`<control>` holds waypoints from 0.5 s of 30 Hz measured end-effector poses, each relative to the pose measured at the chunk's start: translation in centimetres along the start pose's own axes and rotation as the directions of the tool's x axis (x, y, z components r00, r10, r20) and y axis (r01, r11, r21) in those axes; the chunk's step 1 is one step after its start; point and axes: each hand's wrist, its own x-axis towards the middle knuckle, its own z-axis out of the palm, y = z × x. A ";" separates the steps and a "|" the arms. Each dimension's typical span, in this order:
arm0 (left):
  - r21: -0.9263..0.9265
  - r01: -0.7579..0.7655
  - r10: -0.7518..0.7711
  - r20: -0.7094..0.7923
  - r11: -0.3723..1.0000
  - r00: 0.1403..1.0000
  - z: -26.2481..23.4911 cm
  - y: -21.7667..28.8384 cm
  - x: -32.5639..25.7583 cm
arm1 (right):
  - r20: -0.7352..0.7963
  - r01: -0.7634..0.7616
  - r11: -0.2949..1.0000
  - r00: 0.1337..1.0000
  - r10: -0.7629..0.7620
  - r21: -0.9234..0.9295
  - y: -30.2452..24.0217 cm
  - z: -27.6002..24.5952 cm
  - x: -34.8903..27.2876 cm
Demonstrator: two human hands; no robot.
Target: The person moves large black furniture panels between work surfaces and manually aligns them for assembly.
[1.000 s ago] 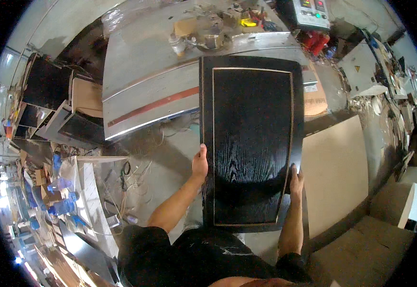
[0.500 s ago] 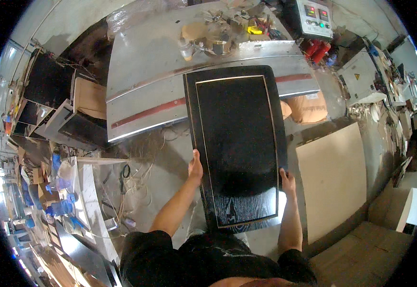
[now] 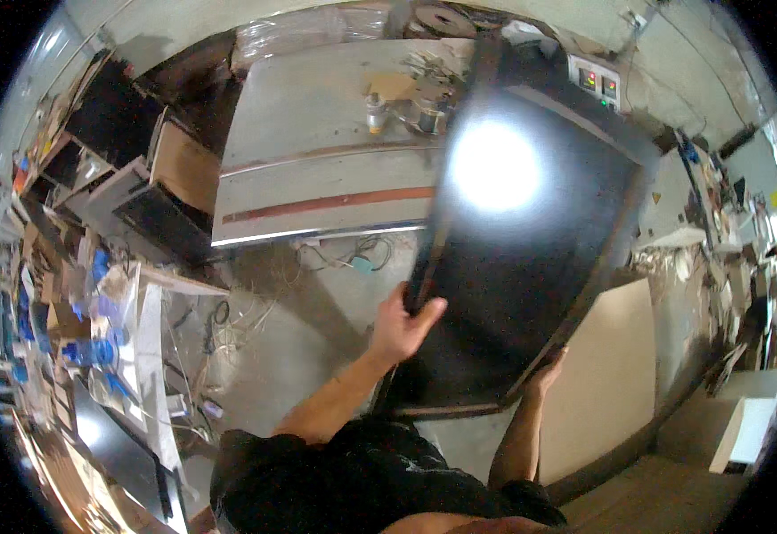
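I hold a black cabinet door panel (image 3: 504, 285) up in front of me, tilted with its far end leaning to the right. A bright light reflection lies on its upper half. My left hand (image 3: 403, 325) grips its left edge, thumb over the front face and fingers wrapped behind. At the lower right edge, my right hand (image 3: 546, 372) supports the panel, its fingers partly hidden behind the edge. The panel blocks part of the grey worktable (image 3: 317, 187) beyond it.
On the worktable stand a small bottle (image 3: 374, 114) and assorted clutter. A control box (image 3: 595, 82) is at the back right. A beige board (image 3: 611, 383) leans at the right. Cables (image 3: 362, 254) lie on the floor; black cabinet parts (image 3: 112, 116) stand left.
The panel has swung from nearly upright to tilted rightward, its far end raised, now catching a bright reflection. Both hands moved with it, the left to the right and the right slightly lower.
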 end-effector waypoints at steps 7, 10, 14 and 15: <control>0.086 -0.717 0.672 0.286 0.692 0.683 3.5 16.2 -5.3 | 0.125 0.269 0.961 0.957 -0.260 -0.058 -11.5 3.4 5.3; -0.034 -0.808 0.684 0.554 0.588 0.474 3.7 17.2 -9.5 | 0.222 0.273 0.953 0.945 -0.240 -0.132 -15.3 5.9 4.6; -0.213 -0.870 0.699 0.689 0.445 0.189 4.6 14.3 -12.5 | 0.290 0.317 0.919 0.925 -0.246 -0.232 -18.9 6.3 2.8; -0.264 -0.879 0.710 0.695 0.398 0.113 4.4 14.0 -12.5 | 0.311 0.331 0.909 0.918 -0.248 -0.253 -19.7 6.8 2.6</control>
